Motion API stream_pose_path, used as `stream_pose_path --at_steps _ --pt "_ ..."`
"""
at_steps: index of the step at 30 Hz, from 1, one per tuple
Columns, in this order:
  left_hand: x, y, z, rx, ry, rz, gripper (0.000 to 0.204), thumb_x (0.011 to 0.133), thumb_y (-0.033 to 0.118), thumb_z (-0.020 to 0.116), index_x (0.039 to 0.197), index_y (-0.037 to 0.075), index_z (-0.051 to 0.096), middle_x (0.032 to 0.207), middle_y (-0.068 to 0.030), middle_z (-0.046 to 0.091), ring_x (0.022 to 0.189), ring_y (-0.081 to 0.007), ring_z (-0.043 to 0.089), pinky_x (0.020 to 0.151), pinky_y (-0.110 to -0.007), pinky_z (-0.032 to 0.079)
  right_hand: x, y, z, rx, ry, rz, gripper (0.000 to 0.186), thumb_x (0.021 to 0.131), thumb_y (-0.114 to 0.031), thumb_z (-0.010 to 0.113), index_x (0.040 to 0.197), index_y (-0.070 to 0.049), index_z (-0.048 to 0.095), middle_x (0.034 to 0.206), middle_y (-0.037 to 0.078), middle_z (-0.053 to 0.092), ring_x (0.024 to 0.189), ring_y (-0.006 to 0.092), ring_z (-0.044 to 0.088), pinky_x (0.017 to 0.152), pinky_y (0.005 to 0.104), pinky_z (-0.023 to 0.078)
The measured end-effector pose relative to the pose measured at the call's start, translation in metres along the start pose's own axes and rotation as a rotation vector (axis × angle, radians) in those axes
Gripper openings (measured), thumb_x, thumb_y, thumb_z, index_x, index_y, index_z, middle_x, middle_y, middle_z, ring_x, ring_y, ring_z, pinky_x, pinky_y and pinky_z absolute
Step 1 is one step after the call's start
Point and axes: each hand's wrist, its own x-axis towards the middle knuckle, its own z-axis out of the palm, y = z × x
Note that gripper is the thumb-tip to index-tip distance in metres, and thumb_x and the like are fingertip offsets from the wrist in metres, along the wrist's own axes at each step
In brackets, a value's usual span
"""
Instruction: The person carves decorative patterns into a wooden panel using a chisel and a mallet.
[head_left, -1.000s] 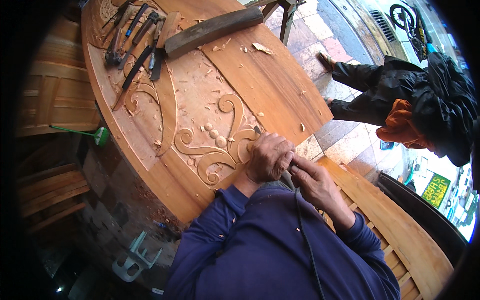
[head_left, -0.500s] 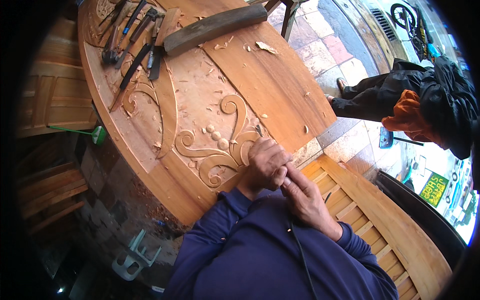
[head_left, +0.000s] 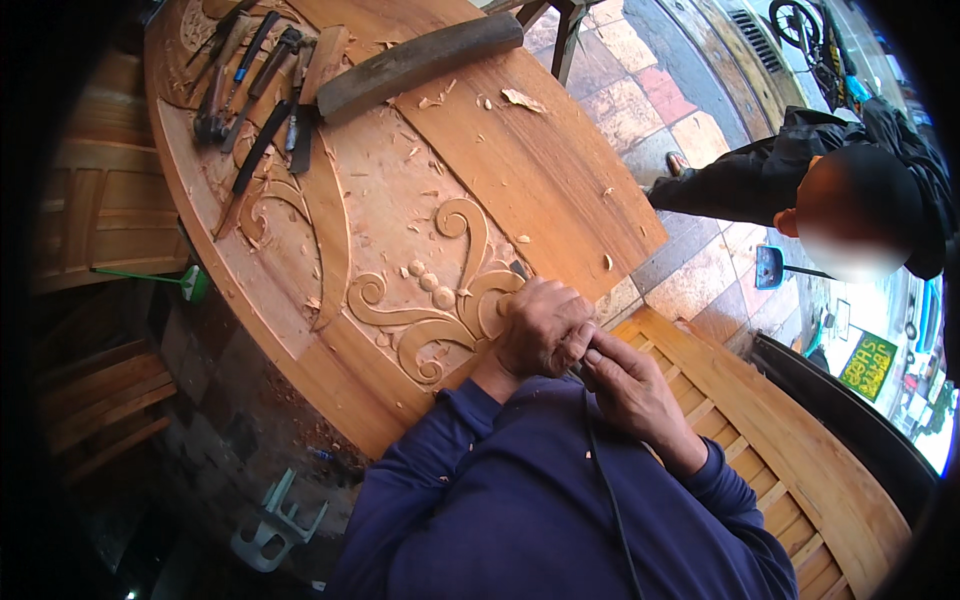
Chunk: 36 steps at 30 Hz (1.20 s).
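My left hand [head_left: 540, 325] is closed over the right end of a carved scroll motif [head_left: 430, 325] on a wooden panel [head_left: 520, 130]. A short dark blade tip [head_left: 518, 268], apparently a carving chisel's, sticks out past its knuckles; the rest of the tool is covered by my hands. My right hand [head_left: 635, 390] is closed just behind it, fingers meeting the left hand at the tool's rear end. Three round carved beads [head_left: 430, 282] stand in the motif. Wood shavings lie scattered around the carving.
Several chisels and a hammer [head_left: 210, 125] lie at the panel's far left, beside a long dark wood block [head_left: 420, 65]. A slatted wooden piece [head_left: 760, 440] is at my right. A person in dark clothes [head_left: 740, 185] stands beyond the panel. A plastic chair [head_left: 275, 525] sits lower left.
My right hand has shifted slightly to the right and down; the left stays over the scroll. The person at right has leaned, bringing the head into view.
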Motion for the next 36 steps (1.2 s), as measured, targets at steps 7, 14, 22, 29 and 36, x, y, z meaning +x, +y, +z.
stream_pose_path --at_steps 7,14,22,29,36 --pt "-0.001 0.000 -0.001 -0.071 0.020 -0.019 0.015 0.090 0.020 0.059 0.085 0.006 0.064 0.073 -0.0101 0.059 0.067 -0.0304 0.058 0.065 -0.043 0.045 -0.005 -0.008 0.004 0.097 0.022 0.091 0.040 0.109 -0.015 0.053 0.147 -0.001 0.055 0.085 -0.003 0.052 0.075 0.0070 0.046 0.065 0.0239 0.041" --pt "0.001 -0.002 0.000 -0.048 0.034 -0.053 0.014 0.089 0.019 0.059 0.083 0.007 0.062 0.073 -0.0103 0.059 0.065 -0.0304 0.057 0.065 -0.042 0.045 0.008 0.016 0.002 0.073 0.050 0.037 0.043 0.108 -0.016 0.056 0.149 -0.003 0.053 0.087 -0.003 0.053 0.077 0.0071 0.047 0.068 0.0237 0.043" --pt "-0.001 0.008 -0.004 0.036 0.123 0.117 0.019 0.088 0.024 0.061 0.091 0.005 0.064 0.075 -0.0106 0.055 0.069 -0.0319 0.056 0.072 -0.044 0.046 -0.001 0.013 -0.007 -0.279 0.022 -0.232 0.042 0.106 -0.015 0.059 0.146 -0.001 0.057 0.093 0.001 0.061 0.084 0.0084 0.054 0.076 0.0255 0.048" --pt "0.003 0.001 0.008 0.010 -0.016 0.027 0.032 0.092 0.034 0.056 0.093 0.004 0.065 0.077 -0.0123 0.058 0.068 -0.0321 0.056 0.068 -0.044 0.045 0.000 -0.001 -0.017 0.227 0.015 0.160 0.042 0.109 -0.018 0.055 0.148 -0.001 0.053 0.088 -0.003 0.054 0.077 0.0062 0.048 0.066 0.0216 0.041" --pt "0.007 -0.001 -0.001 -0.044 -0.060 -0.020 0.025 0.085 0.025 0.062 0.094 0.002 0.065 0.078 -0.0133 0.057 0.071 -0.0320 0.058 0.069 -0.044 0.046 0.004 -0.014 -0.006 0.265 0.005 0.128 0.042 0.109 -0.018 0.055 0.148 -0.003 0.054 0.086 -0.003 0.052 0.075 0.0061 0.045 0.065 0.0212 0.038"
